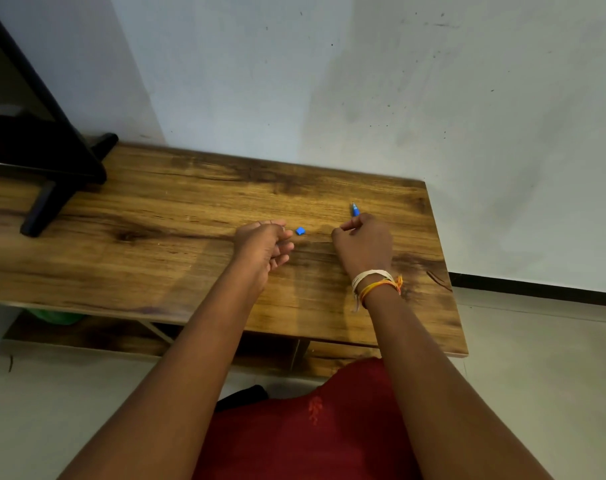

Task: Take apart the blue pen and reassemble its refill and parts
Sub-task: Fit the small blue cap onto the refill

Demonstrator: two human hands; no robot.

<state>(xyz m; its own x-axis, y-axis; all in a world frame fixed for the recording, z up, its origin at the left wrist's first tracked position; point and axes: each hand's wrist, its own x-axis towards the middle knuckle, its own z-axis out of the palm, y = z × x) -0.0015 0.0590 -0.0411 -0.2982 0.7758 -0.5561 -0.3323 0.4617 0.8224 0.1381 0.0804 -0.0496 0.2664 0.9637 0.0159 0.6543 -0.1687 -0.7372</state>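
Pen coming apart over the worktop [177, 216], and I'm watching both hands.
Left hand [263, 245] is curling loosely, seemingly holding nothing; the small blue end piece [300, 231], light and easily lost, is lying just beside it; right hand [362, 242] is closing around the slim, stiff blue pen [354, 210], best pinched mid-barrel.

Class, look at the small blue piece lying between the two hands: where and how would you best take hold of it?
Pinch the small blue piece across its opposite flat sides with thumb and fingertip, coming from above. It lies low and loose on the wooden table, nearest the left hand.
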